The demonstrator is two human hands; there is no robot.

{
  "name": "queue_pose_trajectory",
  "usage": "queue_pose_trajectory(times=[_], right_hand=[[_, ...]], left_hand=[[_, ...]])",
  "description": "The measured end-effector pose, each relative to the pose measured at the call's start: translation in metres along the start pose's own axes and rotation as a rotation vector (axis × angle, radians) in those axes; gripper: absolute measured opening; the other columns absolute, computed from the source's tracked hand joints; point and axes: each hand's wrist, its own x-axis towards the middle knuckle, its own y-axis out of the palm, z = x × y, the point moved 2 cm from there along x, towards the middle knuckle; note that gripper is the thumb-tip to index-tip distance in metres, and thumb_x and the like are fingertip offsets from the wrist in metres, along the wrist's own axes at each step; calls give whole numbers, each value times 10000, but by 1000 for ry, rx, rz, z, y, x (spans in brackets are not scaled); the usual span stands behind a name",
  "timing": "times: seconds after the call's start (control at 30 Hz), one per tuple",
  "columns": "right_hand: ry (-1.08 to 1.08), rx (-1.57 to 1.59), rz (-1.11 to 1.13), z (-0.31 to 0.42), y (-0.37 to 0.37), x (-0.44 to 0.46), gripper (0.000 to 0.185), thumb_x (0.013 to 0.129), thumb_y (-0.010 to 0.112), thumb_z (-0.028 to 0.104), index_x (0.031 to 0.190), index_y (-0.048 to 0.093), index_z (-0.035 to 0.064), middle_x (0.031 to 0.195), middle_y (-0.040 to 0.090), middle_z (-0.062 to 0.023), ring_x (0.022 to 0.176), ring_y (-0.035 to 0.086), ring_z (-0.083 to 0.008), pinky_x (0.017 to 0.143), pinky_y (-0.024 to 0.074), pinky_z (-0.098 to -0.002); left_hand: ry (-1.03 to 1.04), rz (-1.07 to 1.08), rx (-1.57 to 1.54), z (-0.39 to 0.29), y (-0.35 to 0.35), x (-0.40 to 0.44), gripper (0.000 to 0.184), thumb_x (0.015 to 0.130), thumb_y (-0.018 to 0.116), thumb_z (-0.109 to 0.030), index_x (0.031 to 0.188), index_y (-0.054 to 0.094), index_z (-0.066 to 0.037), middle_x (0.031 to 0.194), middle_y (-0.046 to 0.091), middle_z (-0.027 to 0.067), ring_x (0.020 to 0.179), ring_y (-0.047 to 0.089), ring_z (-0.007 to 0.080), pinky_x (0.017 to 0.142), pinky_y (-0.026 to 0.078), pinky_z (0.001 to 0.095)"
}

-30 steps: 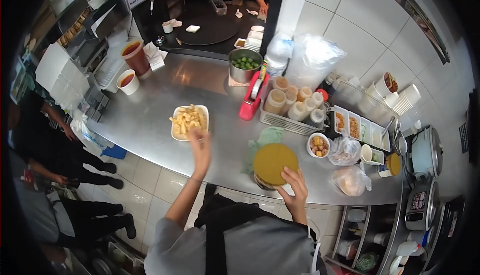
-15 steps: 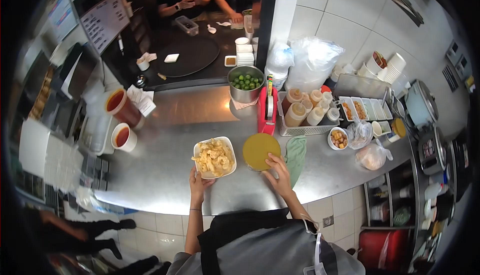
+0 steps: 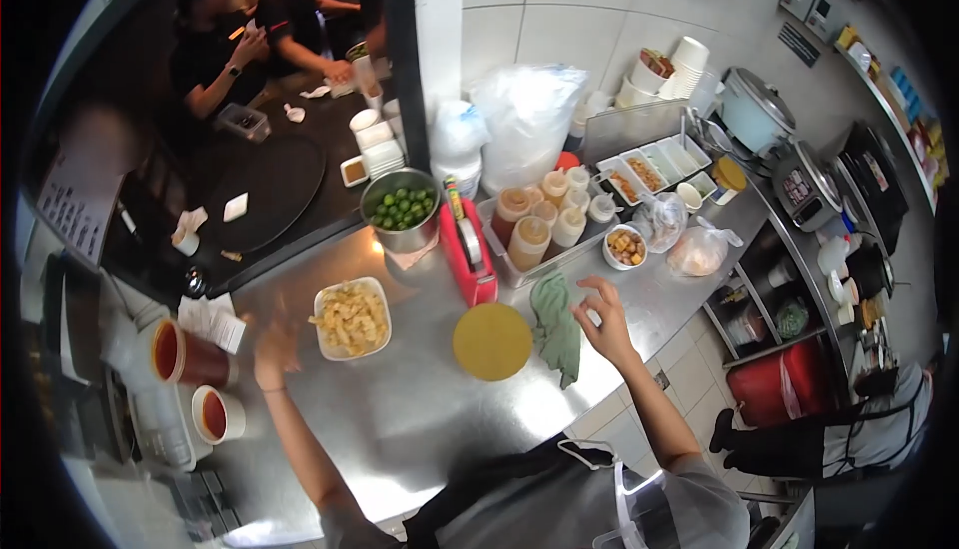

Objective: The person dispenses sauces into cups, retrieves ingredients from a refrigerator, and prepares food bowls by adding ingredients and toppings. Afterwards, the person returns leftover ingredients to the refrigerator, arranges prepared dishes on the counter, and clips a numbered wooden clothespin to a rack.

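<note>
A white square bowl [image 3: 353,318] of pale fried food stands on the steel counter [image 3: 430,419]. Just left of it is my left hand [image 3: 277,351], motion-blurred and apart from the bowl; its fingers are smeared. My right hand [image 3: 604,321] is raised at the right of a green cloth [image 3: 555,329], thumb and fingers apart, with nothing held. Between the bowl and the cloth sits a container with a round mustard-yellow lid [image 3: 492,341], untouched by either hand. Behind the lid stands a red tape dispenser [image 3: 468,254].
A metal pot [image 3: 402,211] of green limes and a basket of sauce bottles [image 3: 529,239] line the back. Red sauce containers [image 3: 185,354] stand at the left. Two people are beyond the pass window; another person [image 3: 879,424] is at the far right.
My left hand has let go of the bowl, which now stands farther back on the counter. My right hand has left the yellow lid and moved right. The view has turned rightward.
</note>
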Motion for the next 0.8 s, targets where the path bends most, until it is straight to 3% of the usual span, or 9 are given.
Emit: queue_pose_trajectory(times=[0.07,0.1,0.13,0.2,0.33,0.47,0.67,0.73,0.8], right_hand=[[13,-18,-71,11,-6,37,143,769,633,24,900,577,21,1149,506,-169,1074,469,-361,903,389,-411],[5,8,-115,15,-7,57,200,760,601,-7,957,576,21,1139,508,-167,1075,469,-358,904,388,-414],[-3,33,-159,16,-8,76,269,751,569,-37,1013,576,21,1129,510,-165,1075,469,-355,906,387,-417],[-50,-48,-167,5,-8,113,389,753,529,-68,1126,543,38,1151,504,-147,1121,454,-318,938,366,-389],[-43,-332,-95,-33,-19,152,483,715,559,-50,1178,531,87,1183,492,-142,1144,439,-321,943,362,-396],[103,-326,293,-50,-9,168,564,669,704,130,1203,527,162,1217,522,-106,1181,428,-317,971,335,-466],[63,-485,543,-71,17,184,712,528,815,307,1180,552,202,1221,558,-44,1163,465,-268,926,314,-526],[78,-543,581,-61,16,191,706,527,813,329,1169,553,194,1181,578,-38,1168,458,-255,929,288,-532],[96,-590,630,-60,27,192,702,526,811,352,1158,555,187,1142,598,-32,1173,451,-241,932,262,-537]], left_hand=[[455,-591,397,-38,-26,41,512,880,527,-239,1354,380,-112,991,608,267,862,618,396,721,504,485],[492,-637,207,-96,-42,40,353,879,532,-228,1198,543,-78,1039,606,234,917,578,424,771,462,492],[509,-543,159,-131,-52,61,325,869,541,-216,1157,570,-70,1086,605,188,989,565,378,802,472,462],[848,-730,288,-168,-48,136,289,847,558,-176,1114,603,-75,1153,595,116,1025,564,325,807,489,425],[791,-600,502,-217,-13,251,345,830,563,-144,1174,571,-109,1244,546,76,1154,487,281,883,456,455],[493,-607,503,-218,19,291,470,832,523,-127,1295,444,-110,1341,453,84,1294,323,291,994,313,551],[429,-602,561,-236,22,305,307,836,506,-123,1130,586,-86,1239,523,75,1149,435,263,934,346,505],[622,-901,470,-246,26,302,219,834,504,-111,989,656,-81,1114,595,61,1054,472,243,903,343,497],[612,-863,574,-250,38,315,194,829,511,-109,933,673,-81,1037,621,62,1039,478,240,906,337,493]])
